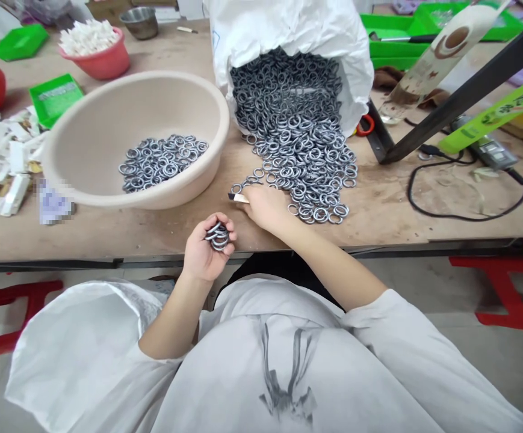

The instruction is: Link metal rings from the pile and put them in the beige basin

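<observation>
The rings [309, 157] are grey — the basin [137, 111] beige, the sack [288, 27] white.

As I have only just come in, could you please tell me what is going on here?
The person's left grip, palm up, holds a few metal rings. The right grip is at the near side of the ring pile spilling from the bag, with a pale, dark-tipped stick poking out; whether it holds rings is hidden. More rings lie in the basin.

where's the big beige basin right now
In the head view, the beige basin stands on the table, left of centre, just left of the white sack and beyond the left hand.
</observation>
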The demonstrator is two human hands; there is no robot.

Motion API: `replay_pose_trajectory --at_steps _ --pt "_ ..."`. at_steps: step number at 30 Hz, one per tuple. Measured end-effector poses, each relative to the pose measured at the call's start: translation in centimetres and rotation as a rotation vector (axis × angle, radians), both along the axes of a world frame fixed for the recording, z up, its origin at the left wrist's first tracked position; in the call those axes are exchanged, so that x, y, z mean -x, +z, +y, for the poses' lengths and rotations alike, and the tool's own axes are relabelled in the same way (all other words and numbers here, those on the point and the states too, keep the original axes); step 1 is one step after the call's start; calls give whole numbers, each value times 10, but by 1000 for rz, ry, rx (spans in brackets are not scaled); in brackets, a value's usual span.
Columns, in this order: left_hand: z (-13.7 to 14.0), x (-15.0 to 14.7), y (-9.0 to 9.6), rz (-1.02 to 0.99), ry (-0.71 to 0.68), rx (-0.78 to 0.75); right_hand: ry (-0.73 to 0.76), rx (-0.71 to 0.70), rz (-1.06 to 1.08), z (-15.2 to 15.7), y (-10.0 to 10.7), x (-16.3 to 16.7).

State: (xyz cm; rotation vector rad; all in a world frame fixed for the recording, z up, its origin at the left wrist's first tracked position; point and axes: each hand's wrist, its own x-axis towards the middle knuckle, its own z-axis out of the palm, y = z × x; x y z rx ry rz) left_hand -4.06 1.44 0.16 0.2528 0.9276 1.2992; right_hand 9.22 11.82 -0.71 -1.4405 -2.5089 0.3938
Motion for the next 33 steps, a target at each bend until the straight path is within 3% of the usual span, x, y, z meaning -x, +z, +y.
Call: replay_pose_trajectory --at_steps 3,6,10,13,15,18,22,25,29,33 --pt "1 0 -2 10 7 17 -51 67 67 -6 2 -7" --pt "2 -9 -7 70 -61 -53 -1 273 474 -22 7 -30" --pt "2 -24 -11 75 -300 -103 144 728 1050 -47 14 -54" --pt "0 -29 -9 4 -494 -84 159 928 1176 -57 11 -60" --pt "-2 -30 -7 -51 -593 -61 155 967 1191 -58 7 -61" --pt "-5 -34 -4 -107 -653 -44 150 900 1195 -60 2 -62" --pt "-9 -45 -5 64 -459 -111 115 733 1114 -66 3 -65" --pt "-9 -49 -8 217 -343 -186 40 473 1017 -73 7 -68" --pt "-8 -48 -8 258 -330 -237 47 82 802 -82 8 -73" --pt "-8 -48 -7 251 -312 -212 128 -91 633 -90 5 -75"
